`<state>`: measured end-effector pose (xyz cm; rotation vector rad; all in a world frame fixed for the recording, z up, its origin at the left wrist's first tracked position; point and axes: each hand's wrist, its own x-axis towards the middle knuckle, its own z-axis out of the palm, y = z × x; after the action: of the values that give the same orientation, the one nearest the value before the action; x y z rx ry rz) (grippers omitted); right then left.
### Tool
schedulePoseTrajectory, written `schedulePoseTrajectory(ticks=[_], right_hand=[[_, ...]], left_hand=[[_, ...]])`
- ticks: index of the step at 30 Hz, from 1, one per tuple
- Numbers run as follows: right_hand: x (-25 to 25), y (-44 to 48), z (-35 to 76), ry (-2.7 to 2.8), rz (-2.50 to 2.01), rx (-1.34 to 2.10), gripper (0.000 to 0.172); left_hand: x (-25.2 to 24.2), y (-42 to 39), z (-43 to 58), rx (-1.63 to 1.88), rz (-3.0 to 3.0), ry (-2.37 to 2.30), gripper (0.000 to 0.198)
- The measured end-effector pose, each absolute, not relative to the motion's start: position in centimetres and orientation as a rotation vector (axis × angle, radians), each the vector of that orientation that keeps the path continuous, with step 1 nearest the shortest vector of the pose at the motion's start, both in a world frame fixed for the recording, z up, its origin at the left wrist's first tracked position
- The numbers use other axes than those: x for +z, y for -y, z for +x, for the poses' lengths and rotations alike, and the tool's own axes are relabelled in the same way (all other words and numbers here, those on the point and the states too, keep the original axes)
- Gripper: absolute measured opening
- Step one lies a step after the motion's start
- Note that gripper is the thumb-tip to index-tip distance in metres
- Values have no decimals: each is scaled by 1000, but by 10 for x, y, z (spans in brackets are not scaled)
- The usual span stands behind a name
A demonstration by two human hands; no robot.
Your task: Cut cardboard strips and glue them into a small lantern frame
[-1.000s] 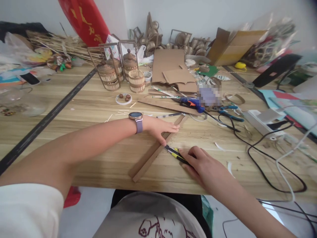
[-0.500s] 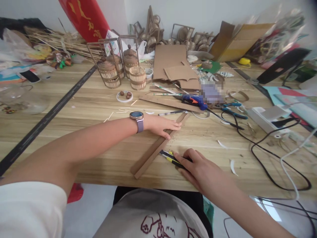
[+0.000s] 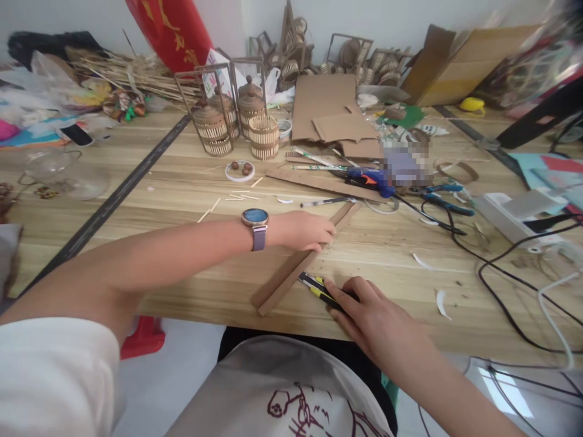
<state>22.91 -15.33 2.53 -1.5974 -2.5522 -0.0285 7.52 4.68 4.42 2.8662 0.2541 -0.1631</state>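
Left hand [image 3: 314, 230] lies across a long, narrow strip of brown cardboard [image 3: 281, 284], its fingers bent and bearing down; whether they also pinch the edges cannot be told from above. Right hand [image 3: 367, 300], nearer the body, is wrapped around the handle of a slim black-and-yellow utility knife [image 3: 323, 296], the nose of the tool aimed leftward at the cardboard. The tip sits at the strip's right edge, though contact is too fine to confirm.

The strip slants over the pale wood-grained table [image 3: 392, 243]: one end lies to the left of the right hand, the other shows past the left hand's fingers. Two bands run along it, and a fold cannot be told from a second piece.

By judgement, the step in hand is cutting or trimming along that edge, with the left hand as the clamp. The next move seems to call for firm pressure from the left hand, its fingers clear of the blade's line, and an even, guided stroke from the right.

Beyond the left hand lie thin pale wooden sticks [image 3: 237, 196] and a slender dark pen [image 3: 323, 202]; farther out rests a blue glue gun [image 3: 371, 177]. Curved white paper slivers [image 3: 441, 304] lie right of the right hand.
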Motion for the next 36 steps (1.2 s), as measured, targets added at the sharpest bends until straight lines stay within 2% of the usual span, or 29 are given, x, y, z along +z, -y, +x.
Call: schedulePoseTrajectory(ticks=[2, 5, 7, 17, 27, 36], right_hand=[[24, 152, 230, 2543, -1610, -1, 39], [23, 149, 231, 2550, -1609, 11, 40], [23, 149, 231, 2568, -1592, -13, 40], [23, 159, 222, 2626, -1521, -213, 43], [24, 162, 210, 2638, -1455, -214, 37], [25, 165, 202, 2647, -1389, -306, 41]], left_hand=[[45, -41, 68, -251, 2837, -213, 41], [47, -39, 61, -319, 2728, -145, 66], [47, -40, 59, -330, 2671, -147, 71], [46, -42, 60, -382, 2645, -177, 66], [49, -39, 61, -416, 2688, -195, 67], [46, -41, 60, -392, 2683, -175, 67]])
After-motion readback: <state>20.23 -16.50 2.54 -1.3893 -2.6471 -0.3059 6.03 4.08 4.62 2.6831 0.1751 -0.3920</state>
